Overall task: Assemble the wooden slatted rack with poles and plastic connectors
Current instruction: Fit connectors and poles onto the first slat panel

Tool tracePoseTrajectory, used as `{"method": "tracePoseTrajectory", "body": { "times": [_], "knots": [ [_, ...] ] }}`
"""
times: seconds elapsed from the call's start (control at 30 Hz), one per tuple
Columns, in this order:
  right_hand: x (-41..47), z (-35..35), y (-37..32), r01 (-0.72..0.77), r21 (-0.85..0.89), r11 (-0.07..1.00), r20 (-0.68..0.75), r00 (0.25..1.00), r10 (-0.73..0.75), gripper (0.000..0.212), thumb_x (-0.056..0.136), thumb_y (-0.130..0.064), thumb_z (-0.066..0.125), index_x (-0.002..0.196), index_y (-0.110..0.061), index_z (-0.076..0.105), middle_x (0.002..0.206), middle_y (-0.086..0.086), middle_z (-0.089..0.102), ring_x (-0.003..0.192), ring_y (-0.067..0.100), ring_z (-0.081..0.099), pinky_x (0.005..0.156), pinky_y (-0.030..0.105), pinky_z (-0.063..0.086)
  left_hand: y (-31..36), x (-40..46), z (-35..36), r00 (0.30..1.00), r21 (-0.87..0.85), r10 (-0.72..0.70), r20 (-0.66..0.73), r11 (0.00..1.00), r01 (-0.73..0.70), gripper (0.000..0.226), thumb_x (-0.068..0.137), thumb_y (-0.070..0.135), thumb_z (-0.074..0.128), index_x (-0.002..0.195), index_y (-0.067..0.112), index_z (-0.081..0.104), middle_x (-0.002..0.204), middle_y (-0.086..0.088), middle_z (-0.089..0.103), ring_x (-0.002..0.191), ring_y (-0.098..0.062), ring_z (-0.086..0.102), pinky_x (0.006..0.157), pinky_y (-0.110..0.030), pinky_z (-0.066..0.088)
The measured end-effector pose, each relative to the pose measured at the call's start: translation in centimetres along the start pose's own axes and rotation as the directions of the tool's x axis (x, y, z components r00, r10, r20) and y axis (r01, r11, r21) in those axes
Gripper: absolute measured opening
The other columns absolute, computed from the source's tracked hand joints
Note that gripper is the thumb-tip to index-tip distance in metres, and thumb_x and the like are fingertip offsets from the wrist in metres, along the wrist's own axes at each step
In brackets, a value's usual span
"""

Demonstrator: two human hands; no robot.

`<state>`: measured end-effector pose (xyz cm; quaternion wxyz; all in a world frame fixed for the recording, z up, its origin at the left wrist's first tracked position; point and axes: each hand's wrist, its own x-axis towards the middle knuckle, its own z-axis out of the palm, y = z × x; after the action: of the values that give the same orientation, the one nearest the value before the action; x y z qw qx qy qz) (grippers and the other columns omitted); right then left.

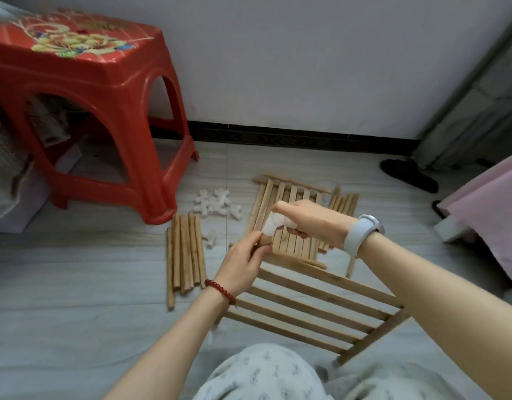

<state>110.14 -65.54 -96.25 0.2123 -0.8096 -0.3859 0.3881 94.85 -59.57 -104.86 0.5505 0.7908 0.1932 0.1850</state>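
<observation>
Above the floor's middle, the right hand curls round a white connector while the left hand pinches the slatted panel's corner; misalignment could jam or split it.

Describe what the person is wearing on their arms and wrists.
Both forearms are bare, with no sleeves in view. The left wrist carries a bracelet of dark red round beads. The right wrist carries a watch or fitness band with a pale, whitish strap. No rings or gloves can be made out on the left hand or right hand.
</observation>
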Motion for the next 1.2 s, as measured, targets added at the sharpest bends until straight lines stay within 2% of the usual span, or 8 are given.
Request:
{"method": "tracePoseTrajectory", "body": {
  "times": [0.2, 0.3, 0.4, 0.5, 0.7, 0.87, 1.03, 1.2],
  "knots": [
    [-3.7, -5.7, -1.5, 0.077, 0.238, 0.968, -0.051, 0.996, -0.067, 0.034, 0.083, -0.045, 0.043, 0.084, -0.017, 0.063, 0.067, 0.0, 0.059, 0.069, 0.018, 0.051, 0.069, 0.031, 0.042, 6.1, 2.7, -1.3, 0.967, 0.134, 0.251, -0.054, 0.961, -0.242, 0.009, 0.093, 0.014, 0.052, 0.09, 0.013, 0.061, 0.07, 0.016, 0.054, 0.069, -0.002, 0.045, 0.063, -0.016, 0.036],
    [-6.2, -7.5, -0.2, 0.118, 0.055, 0.991, -0.093, 0.989, -0.113, 0.024, 0.08, -0.042, 0.049, 0.086, -0.022, 0.059, 0.07, -0.006, 0.065, 0.075, 0.017, 0.059, 0.068, 0.029, 0.045, 8.5, 3.7, -0.6, 0.944, 0.359, 0.327, 0.043, 0.877, -0.32, 0.011, 0.092, 0.029, 0.051, 0.087, 0.023, 0.06, 0.07, 0.016, 0.053, 0.073, 0.0, 0.04, 0.061, -0.021, 0.034],
    [-8.4, -7.5, 3.6, 0.069, 0.107, 0.992, -0.049, 0.997, -0.064, 0.019, 0.09, -0.04, 0.055, 0.099, -0.024, 0.055, 0.097, -0.002, 0.068, 0.096, 0.018, 0.064, 0.083, 0.036, 0.053, 9.8, 4.0, 1.0, 0.907, 0.548, 0.388, 0.162, 0.729, -0.41, 0.011, 0.092, 0.039, 0.049, 0.093, 0.034, 0.059, 0.085, 0.016, 0.06, 0.075, -0.001, 0.036, 0.058, -0.019, 0.03],
    [-10.2, -6.6, 7.6, 0.033, 0.226, 0.974, -0.03, 0.999, -0.027, 0.021, 0.09, -0.037, 0.058, 0.103, -0.022, 0.052, 0.107, 0.002, 0.061, 0.1, 0.016, 0.061, 0.089, 0.036, 0.054, 10.1, 4.3, 3.6, 0.879, 0.646, 0.369, 0.302, 0.599, -0.473, 0.024, 0.094, 0.042, 0.044, 0.108, 0.03, 0.058, 0.097, 0.014, 0.061, 0.081, -0.005, 0.036, 0.06, -0.023, 0.036],
    [-10.5, -3.5, 13.7, 0.05, 0.228, 0.972, -0.251, 0.968, 0.009, 0.007, 0.094, -0.029, 0.052, 0.093, -0.026, 0.046, 0.096, 0.005, 0.054, 0.086, 0.023, 0.055, 0.083, 0.043, 0.051, 8.5, 4.5, 9.4, 0.885, 0.722, 0.21, 0.416, 0.516, -0.461, 0.029, 0.096, 0.043, 0.037, 0.112, 0.024, 0.051, 0.107, 0.007, 0.057, 0.083, -0.007, 0.032, 0.061, -0.022, 0.03],
    [-9.5, -1.2, 17.4, 0.094, 0.31, 0.946, -0.401, 0.915, 0.041, 0.014, 0.095, -0.02, 0.051, 0.089, -0.028, 0.042, 0.086, -0.006, 0.049, 0.083, 0.015, 0.049, 0.074, 0.03, 0.042, 7.1, 6.0, 11.9, 0.868, 0.769, 0.095, 0.487, 0.424, -0.478, 0.033, 0.096, 0.048, 0.033, 0.102, 0.019, 0.048, 0.101, 0.002, 0.059, 0.082, -0.012, 0.03, 0.061, -0.027, 0.031],
    [-8.0, -0.2, 18.3, 0.138, 0.441, 0.887, -0.472, 0.876, 0.098, 0.007, 0.096, -0.023, 0.05, 0.096, -0.023, 0.043, 0.09, -0.009, 0.051, 0.08, -0.001, 0.049, 0.061, 0.01, 0.038, 5.7, 7.1, 12.7, 0.869, 0.763, 0.122, 0.479, 0.431, -0.481, 0.034, 0.096, 0.046, 0.032, 0.101, 0.018, 0.05, 0.099, 0.002, 0.058, 0.088, -0.014, 0.039, 0.061, -0.025, 0.032],
    [-7.4, -0.2, 18.1, 0.144, 0.489, 0.86, -0.462, 0.879, 0.116, 0.01, 0.097, -0.027, 0.046, 0.102, -0.019, 0.04, 0.093, -0.005, 0.051, 0.083, 0.005, 0.05, 0.068, 0.02, 0.041, 5.0, 8.4, 12.9, 0.878, 0.77, 0.16, 0.452, 0.427, -0.474, 0.033, 0.096, 0.045, 0.033, 0.103, 0.019, 0.052, 0.098, 0.004, 0.058, 0.09, -0.012, 0.043, 0.06, -0.024, 0.037]
  ]
}}
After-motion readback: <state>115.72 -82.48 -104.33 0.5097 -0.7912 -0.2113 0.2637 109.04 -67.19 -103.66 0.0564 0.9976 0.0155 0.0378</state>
